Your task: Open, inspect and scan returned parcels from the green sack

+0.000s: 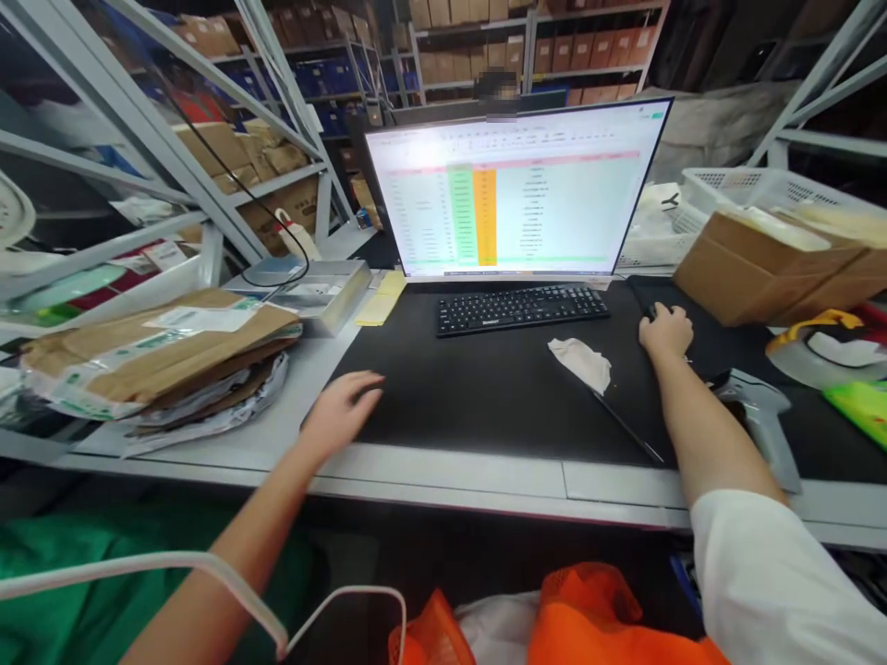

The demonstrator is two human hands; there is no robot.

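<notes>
While backed by box-filled shelves (596, 12), light grey bench (443, 471) with black mat (471, 388); small dark mouse (650, 314) right of keyboard (523, 308), mostly hidden by right hand (666, 332) grasping it; left hand (341, 411) relaxed, fingers parted, at mat's left edge.

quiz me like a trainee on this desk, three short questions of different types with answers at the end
1. Open: Which two colours fill tall columns on the monitor?
2. True or false: The left hand is clear of the keyboard.
3. Fill the gap: The right hand is on the ___, to the right of the keyboard.

Key:
1. Green and orange.
2. True; bare mat shows between them.
3. Mouse, mostly hidden under the fingers.
</notes>
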